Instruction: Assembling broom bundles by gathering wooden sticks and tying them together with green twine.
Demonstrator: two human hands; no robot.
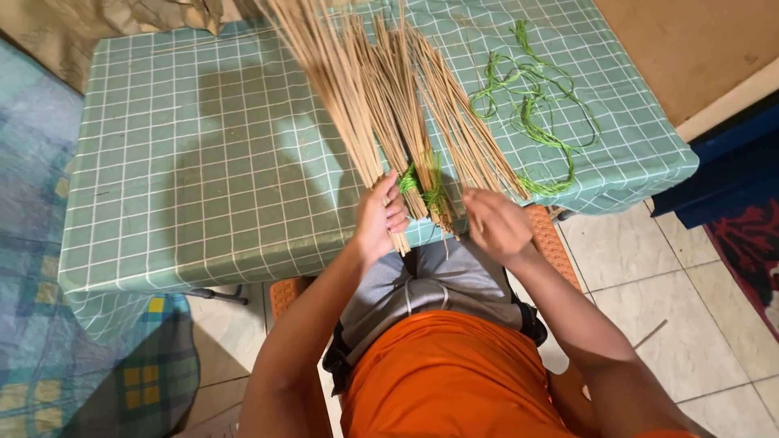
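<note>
Table (203, 162) under its green checked cloth carries your fan of long tan sticks (381, 89), their near ends at the table's near edge so your left hand (380, 217) can close around one bunch, while your right hand (495, 223), loosely curled, holds nothing beside the green string (423, 182).

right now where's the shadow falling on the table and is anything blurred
Head view: a soft shadow lies across the green checked tablecloth, left of the stick bundle; the right hand looks slightly blurred, the left hand gripping the sticks is sharper; no strong glare.
</note>
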